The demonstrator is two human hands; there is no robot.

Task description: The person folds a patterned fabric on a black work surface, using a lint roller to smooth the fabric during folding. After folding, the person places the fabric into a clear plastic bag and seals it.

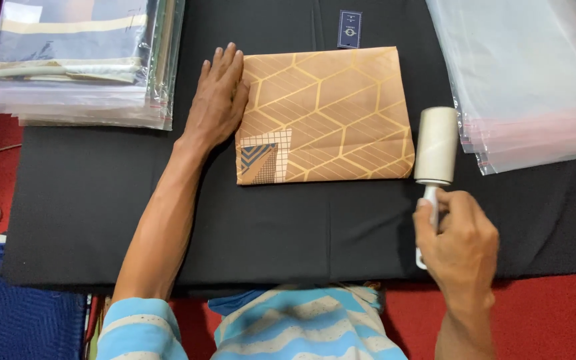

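A single head-worn camera looks almost straight down from above the person's chest onto a black cloth [101, 200] spread over the work surface, near enough that both forearms fill the lower frame. The view faces away from the body, its far edge cutting off a pile of packed fabrics [81, 60] and clear bags [535, 73]

Left hand [218, 97] flat, fingers outstretched, arm extended; right hand [458, 243] fisted, thumb up.

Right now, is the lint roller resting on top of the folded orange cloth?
No, the lint roller, gripped by the right hand, sits just off the right edge of the folded orange cloth, over the black mat.
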